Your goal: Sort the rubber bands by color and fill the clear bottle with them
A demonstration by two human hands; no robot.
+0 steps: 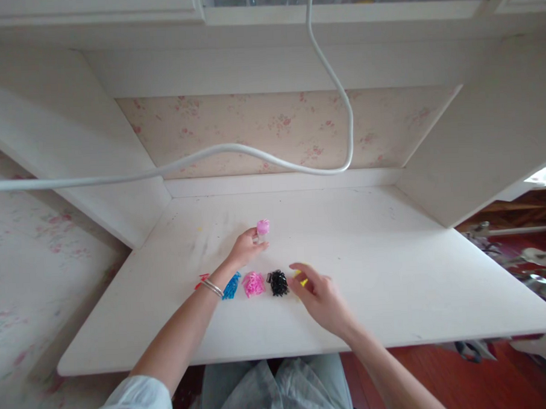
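My left hand (248, 248) is closed on a small clear item with a pink top (263, 227), held above the white desk. Below it lie small piles in a row: red pieces (203, 280) partly behind my left wrist, blue pieces (232, 286), pink pieces (253, 284) and black pieces (279, 282). My right hand (320, 296) is over yellow pieces (302, 278) at the row's right end, thumb and forefinger apart. It partly hides the yellow pieces, and nothing shows between its fingertips.
A white cable (234, 147) crosses the upper view in front of the shelf. The white desk (393, 271) has side panels left and right and a floral back wall (279, 129). Beyond its right edge, assorted objects (536, 277) stand near the red floor.
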